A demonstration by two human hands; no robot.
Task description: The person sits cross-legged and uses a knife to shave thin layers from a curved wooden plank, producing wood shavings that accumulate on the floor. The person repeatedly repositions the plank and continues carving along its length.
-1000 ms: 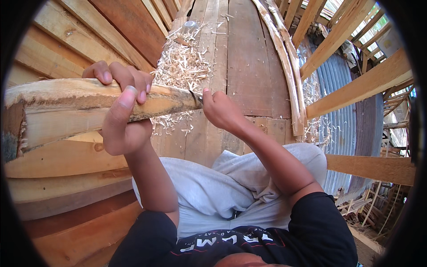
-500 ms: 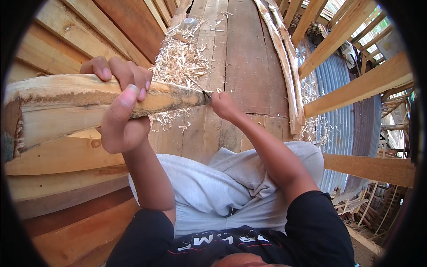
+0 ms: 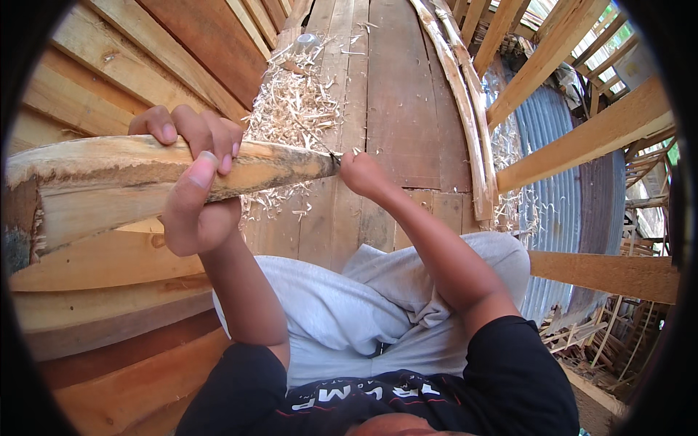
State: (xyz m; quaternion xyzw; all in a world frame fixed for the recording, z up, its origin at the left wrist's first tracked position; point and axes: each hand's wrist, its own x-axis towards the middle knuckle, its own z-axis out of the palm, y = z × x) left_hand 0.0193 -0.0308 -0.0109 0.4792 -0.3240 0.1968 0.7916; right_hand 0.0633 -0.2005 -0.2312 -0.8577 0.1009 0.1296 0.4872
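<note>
A thick, roughly shaped wooden piece (image 3: 109, 171), pale with dark stains, lies across the left of the view and tapers to the right. My left hand (image 3: 200, 171) is wrapped around its middle, fingers over the far edge and thumb on the upper face. At the narrow tip my right hand (image 3: 363, 174) is closed on a thin dark blade (image 3: 334, 156), its handle hidden in the fist. The blade crosses the tip of the wood.
Curly wood shavings (image 3: 291, 105) cover part of the plank floor (image 3: 403, 94), beside a small clear cup (image 3: 306, 42). Boards (image 3: 109, 58) lean on the left. Long pale strips (image 3: 465, 109) lie to the right, before upright posts (image 3: 574, 149) and corrugated metal sheeting (image 3: 549, 131).
Both hands and the wooden piece have shifted slightly left. The blade's angle at the wood's tip has changed, and less of it shows. My left hand keeps its grip.
</note>
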